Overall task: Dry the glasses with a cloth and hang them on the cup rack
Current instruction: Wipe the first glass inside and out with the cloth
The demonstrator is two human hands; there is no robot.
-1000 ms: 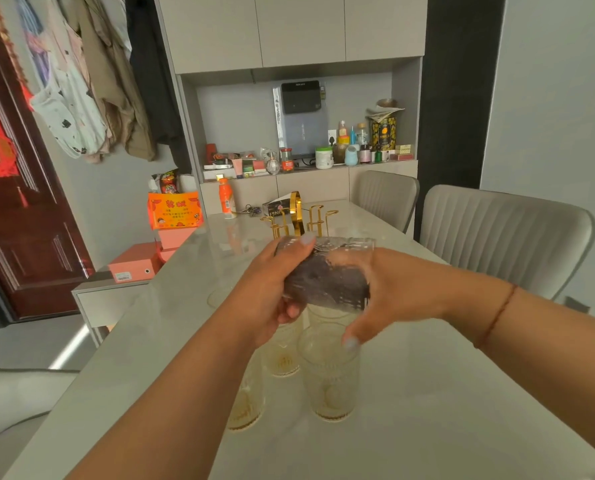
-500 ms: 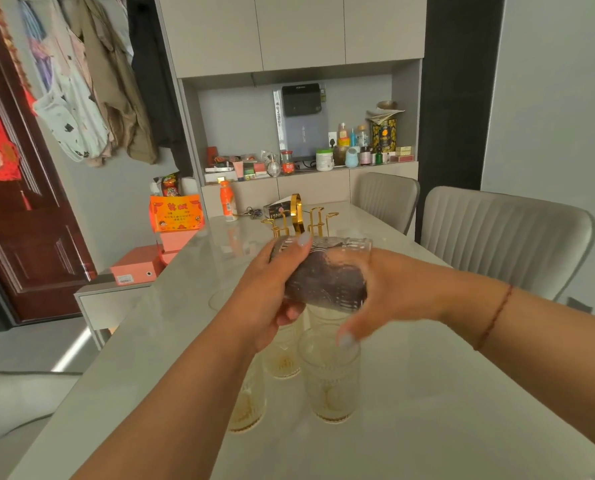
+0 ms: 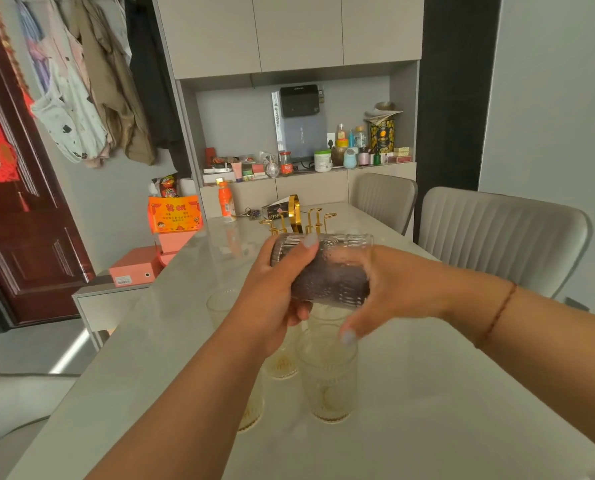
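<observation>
A ribbed clear glass (image 3: 327,265) is held tilted above the table, with a dark cloth stuffed inside it. My left hand (image 3: 275,289) grips the glass from its left side, thumb across the top. My right hand (image 3: 386,289) is at the glass's open right end, its fingers hidden inside with the cloth. Below the hands several more ribbed glasses (image 3: 327,372) stand upright on the pale table (image 3: 427,410). The gold cup rack (image 3: 299,220) stands farther back on the table, behind the held glass, with nothing hanging on it.
Two grey chairs (image 3: 497,233) flank the table's right side. An orange bottle (image 3: 226,206), keys and a small box lie at the far end. A pink box (image 3: 135,268) sits on a low cabinet to the left. A cluttered shelf lines the back wall.
The held glass has turned slightly in my hands and my right wrist has rotated a little. Everything on the table is as before.
</observation>
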